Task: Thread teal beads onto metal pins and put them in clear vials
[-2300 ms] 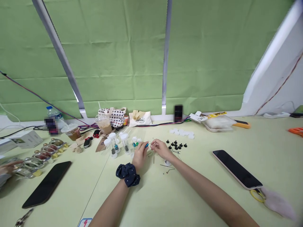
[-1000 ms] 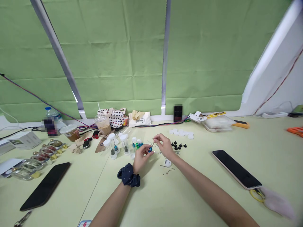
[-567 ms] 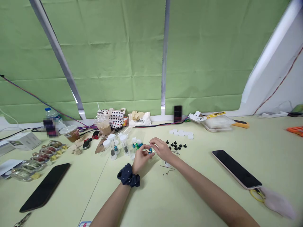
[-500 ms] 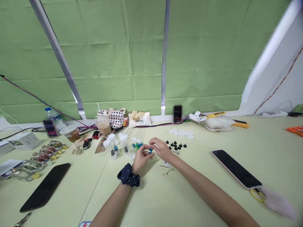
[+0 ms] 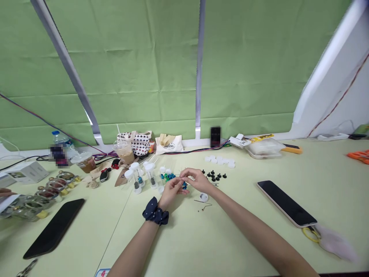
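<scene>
My left hand [image 5: 170, 189], with a dark dotted scrunchie [image 5: 155, 211] at its wrist, has thumb and index finger pinched together. Small shiny blue beads [image 5: 184, 185] show just under its fingertips, within its curled fingers. Against those fingertips my right hand [image 5: 198, 181] is also closed in a pinch; what it grips is too small to make out. More blue and green beads [image 5: 167, 177] lie behind my left hand. A round white cap [image 5: 203, 197] and a bent metal rod [image 5: 206, 206] rest below my right wrist.
White-capped clear tubes [image 5: 151, 175] stand left of my hands. Black knob-like pieces [image 5: 213, 177] and white discs [image 5: 220, 160] lie beyond my right hand. Phones [image 5: 54, 229] [image 5: 286, 203] flank my arms. Drink cups [image 5: 124, 152] stand behind. Another person's hand [image 5: 5, 192] is at the left edge.
My fingertips have shifted slightly and the blue beads now sit lower beneath them. The white cap shows more fully. Another person's hand has appeared at the left edge.
</scene>
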Demonstrator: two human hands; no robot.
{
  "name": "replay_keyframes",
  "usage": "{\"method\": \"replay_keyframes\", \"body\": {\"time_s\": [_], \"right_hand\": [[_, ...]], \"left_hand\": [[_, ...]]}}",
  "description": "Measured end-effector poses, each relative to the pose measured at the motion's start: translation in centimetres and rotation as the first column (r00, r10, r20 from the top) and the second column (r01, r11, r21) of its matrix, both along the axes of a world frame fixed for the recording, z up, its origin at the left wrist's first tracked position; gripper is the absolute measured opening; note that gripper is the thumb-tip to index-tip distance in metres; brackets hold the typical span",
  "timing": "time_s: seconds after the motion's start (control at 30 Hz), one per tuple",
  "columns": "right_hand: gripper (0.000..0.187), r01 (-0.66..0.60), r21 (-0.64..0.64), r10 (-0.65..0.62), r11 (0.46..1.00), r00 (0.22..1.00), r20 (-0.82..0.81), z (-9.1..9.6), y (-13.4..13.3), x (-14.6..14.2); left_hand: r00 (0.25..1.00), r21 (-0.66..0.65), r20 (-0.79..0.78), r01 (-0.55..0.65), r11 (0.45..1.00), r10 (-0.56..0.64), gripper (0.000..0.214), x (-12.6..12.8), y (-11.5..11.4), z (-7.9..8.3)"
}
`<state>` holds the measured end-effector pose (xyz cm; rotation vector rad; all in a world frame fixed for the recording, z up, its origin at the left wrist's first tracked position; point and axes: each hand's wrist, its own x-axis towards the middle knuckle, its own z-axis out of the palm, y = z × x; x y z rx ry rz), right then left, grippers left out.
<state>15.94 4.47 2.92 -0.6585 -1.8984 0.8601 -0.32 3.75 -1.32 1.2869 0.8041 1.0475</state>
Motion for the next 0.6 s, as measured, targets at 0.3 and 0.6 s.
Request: {"method": "replay_keyframes", "body": {"time_s": [0.3,0.6], "right_hand": [[0.017,0.238,-0.030,-0.235,0.971,0.969,0.072,1.0,0.4,2.6],[0.009,0.142,-0.056,-0.095,0.988,0.861,0.500,-0.2,-1.7,7.1]], "left_hand": [[0.995,-0.028,0.024,-0.092,0.995,0.093,0.035,-0.1,0.1,0.2],[0.989,0.014,0.043,-0.142,0.990,0.142,0.035,-0.1,0.1,0.2]]}}
